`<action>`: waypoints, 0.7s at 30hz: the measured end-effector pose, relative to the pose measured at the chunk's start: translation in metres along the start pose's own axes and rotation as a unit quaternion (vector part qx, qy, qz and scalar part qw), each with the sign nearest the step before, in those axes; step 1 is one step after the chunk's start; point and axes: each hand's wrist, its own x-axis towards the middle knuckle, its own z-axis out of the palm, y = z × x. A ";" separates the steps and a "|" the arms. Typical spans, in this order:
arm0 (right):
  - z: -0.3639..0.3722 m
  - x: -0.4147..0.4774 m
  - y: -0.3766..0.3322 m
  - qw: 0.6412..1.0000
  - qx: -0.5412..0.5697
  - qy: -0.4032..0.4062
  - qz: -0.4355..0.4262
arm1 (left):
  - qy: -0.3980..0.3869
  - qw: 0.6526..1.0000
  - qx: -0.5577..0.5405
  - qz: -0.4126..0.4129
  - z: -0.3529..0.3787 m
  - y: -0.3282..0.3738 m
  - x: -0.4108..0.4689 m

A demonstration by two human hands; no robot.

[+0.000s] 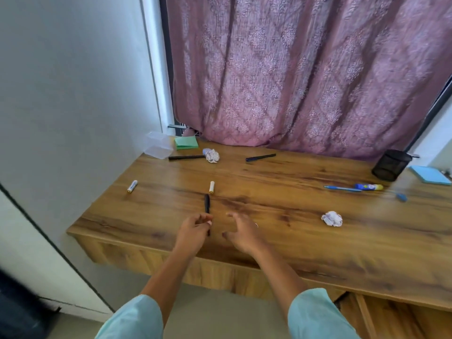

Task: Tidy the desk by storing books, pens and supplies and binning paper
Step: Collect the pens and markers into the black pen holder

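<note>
Grained wood under matt cloth
desk smooth wood, faint sheen; curtain matt patterned cloth; box clear plastic; pen cup black mesh, probably metal; paper ball rough, crumpled.

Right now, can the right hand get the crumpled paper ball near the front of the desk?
Probably yes. The right hand is open and holds nothing, and only bare desk lies between it and that paper ball.
</note>
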 end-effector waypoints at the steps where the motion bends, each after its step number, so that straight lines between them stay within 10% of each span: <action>1: -0.005 0.011 -0.001 1.000 -0.003 -0.001 -0.002 | -0.007 1.000 -0.004 -0.004 0.004 0.003 0.012; 21: -0.166 0.091 0.108 0.976 0.008 0.137 0.170 | -0.250 0.967 -0.016 0.048 0.205 0.109 0.154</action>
